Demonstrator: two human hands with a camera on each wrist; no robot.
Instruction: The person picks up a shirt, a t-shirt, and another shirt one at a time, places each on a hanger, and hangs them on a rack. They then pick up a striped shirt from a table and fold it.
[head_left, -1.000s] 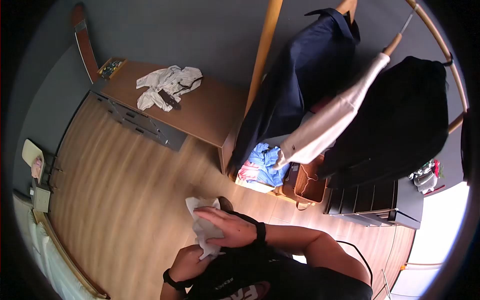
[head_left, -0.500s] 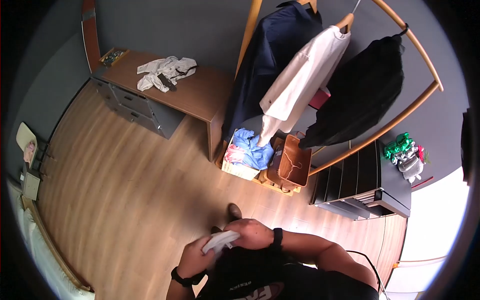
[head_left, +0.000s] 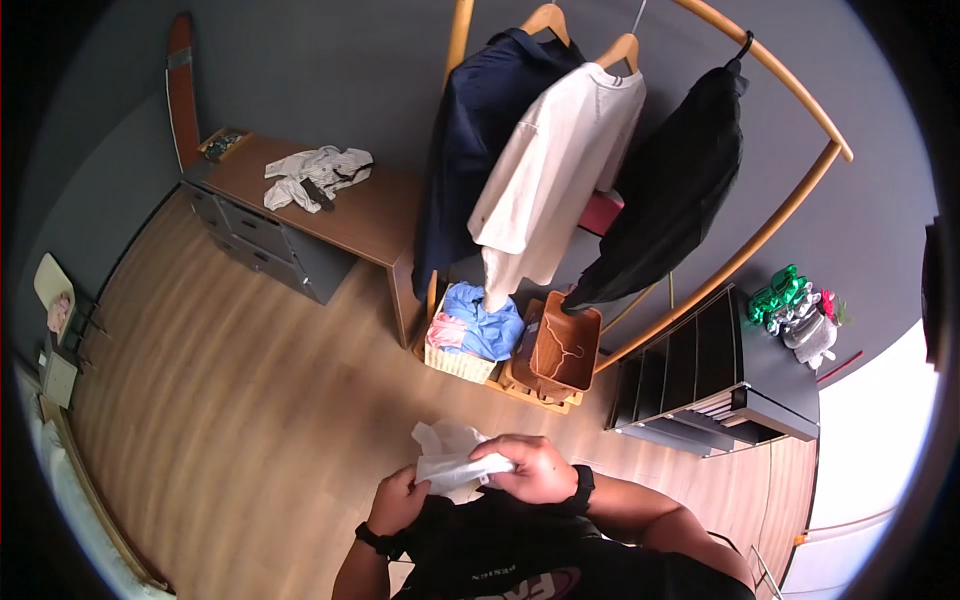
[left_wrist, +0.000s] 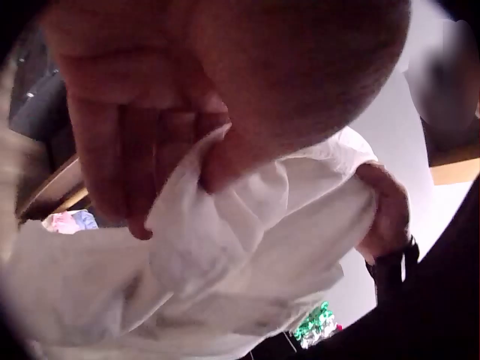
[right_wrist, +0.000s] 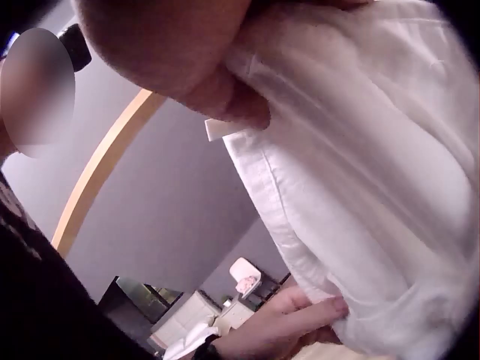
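A crumpled thin white cloth with a stitched hem is stretched between both hands, close in front of the person's body. My left hand pinches its near left edge; in the left wrist view the thumb presses a fold of the cloth against the fingers. At the other side, my right hand grips the cloth between thumb and fingers. A small white tag sticks out at the hem beside the right thumb. The cloth's far part hangs loosely above the floor, and its full shape is hidden by folds.
Ahead stands a wooden clothes rack with a navy garment, a white sweater and a black garment. Below are a woven basket with blue and pink clothes and a brown basket. A striped shirt lies on the desk.
The right hand went from lying flat over the cloth to gripping it at the right. The cloth was bunched near the body, then spread out between the hands. The head view has shifted.
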